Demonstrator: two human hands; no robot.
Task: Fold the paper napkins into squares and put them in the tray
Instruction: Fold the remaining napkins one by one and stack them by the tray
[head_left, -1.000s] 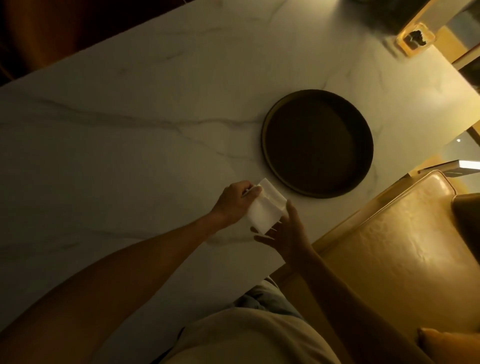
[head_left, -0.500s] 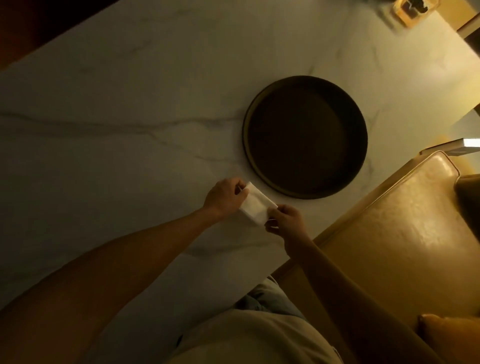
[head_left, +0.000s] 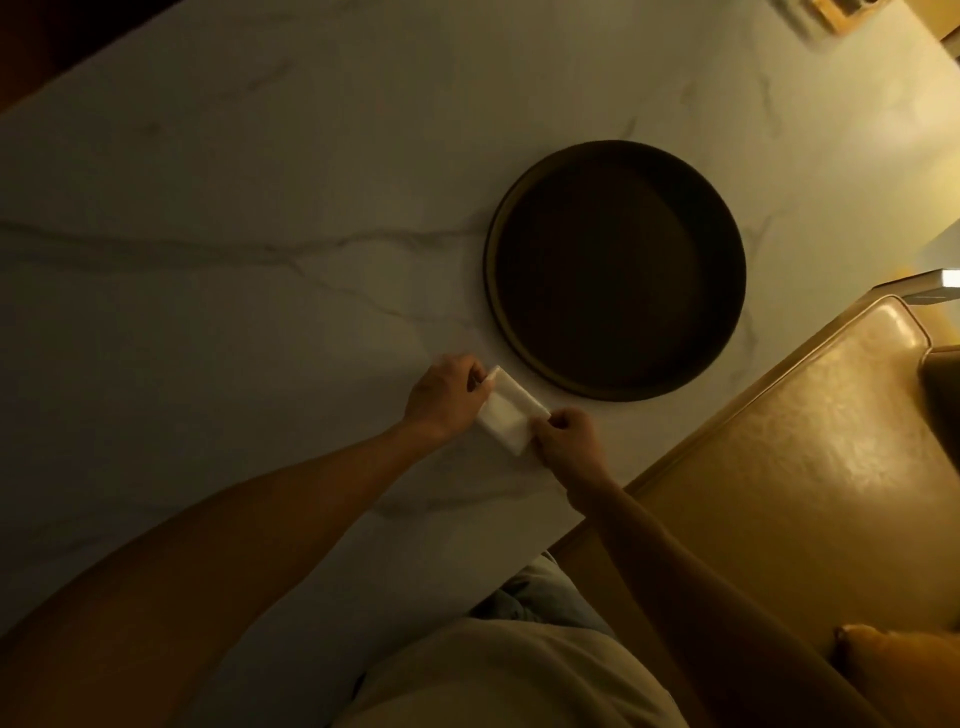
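A small white folded paper napkin (head_left: 509, 415) lies on the marble table, just below and left of a round dark tray (head_left: 615, 392) with a low rim. My left hand (head_left: 447, 397) pinches the napkin's left edge with curled fingers. My right hand (head_left: 569, 441) pinches its right corner between thumb and fingers. Nothing shows inside the tray. The light is dim and yellow.
The marble table (head_left: 260, 234) runs diagonally, its edge close to my body at the lower right. A tan leather chair (head_left: 810, 467) stands beside that edge. A small yellowish holder (head_left: 852, 10) sits at the table's far corner, blurred.
The napkin has gone from held above the table to lying down on it, smaller in outline. My right hand turned from an open cupped palm under it to a pinch on its right corner.
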